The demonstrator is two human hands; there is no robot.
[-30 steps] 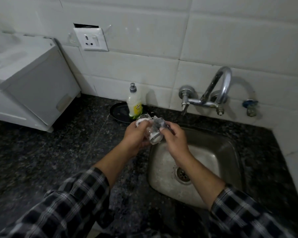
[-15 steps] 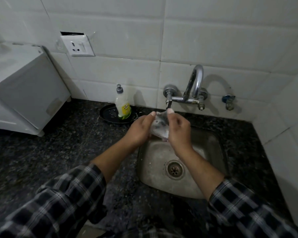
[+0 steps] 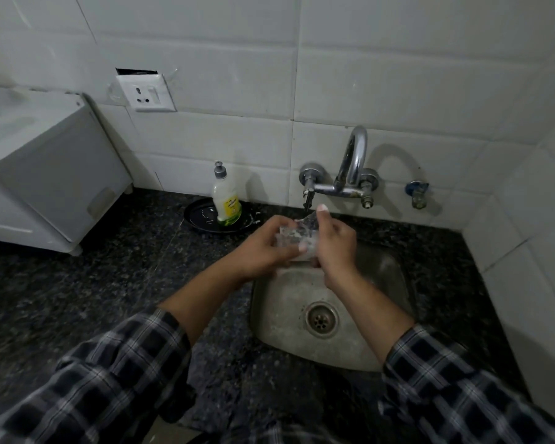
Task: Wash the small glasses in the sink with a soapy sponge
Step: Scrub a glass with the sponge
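Glass [image 3: 297,237] now sits lower and flatter between the hands than 0.5 s ago. Left hand [image 3: 263,248] and right hand [image 3: 332,248] both clamp it, above sink [image 3: 388,283], under tap [image 3: 308,195].

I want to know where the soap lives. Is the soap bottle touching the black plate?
Touching. The head view shows the dish soap bottle standing upright with its base on the black plate.
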